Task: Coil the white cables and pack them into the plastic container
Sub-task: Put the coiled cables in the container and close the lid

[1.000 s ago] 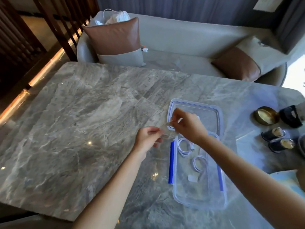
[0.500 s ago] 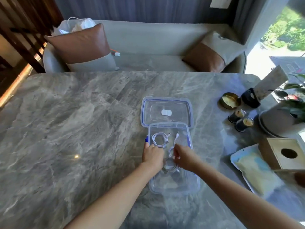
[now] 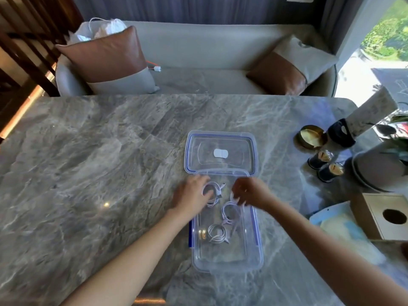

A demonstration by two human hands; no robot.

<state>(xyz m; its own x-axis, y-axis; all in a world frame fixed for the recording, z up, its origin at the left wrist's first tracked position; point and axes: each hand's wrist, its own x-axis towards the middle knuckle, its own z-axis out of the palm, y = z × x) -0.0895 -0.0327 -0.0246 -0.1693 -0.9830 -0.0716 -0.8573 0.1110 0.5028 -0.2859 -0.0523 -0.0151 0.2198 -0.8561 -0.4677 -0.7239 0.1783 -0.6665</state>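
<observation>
Three coiled white cables lie inside the plastic container; left hand and right hand hover over them, fingers loosely apart; lid not yet on

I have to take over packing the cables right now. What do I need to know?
Left hand: over the container's far left corner, fingers on the farthest cable coil; grip unclear.
Right hand: blurred, over the far right part, by the middle coil; grip unclear.
Plastic container: open on the marble table, with three white coils inside; the nearest coil lies free.
Lid: off, lying just beyond the container.
Done: three cables coiled and in.
Left: settle the coils, put on the lid.
</observation>
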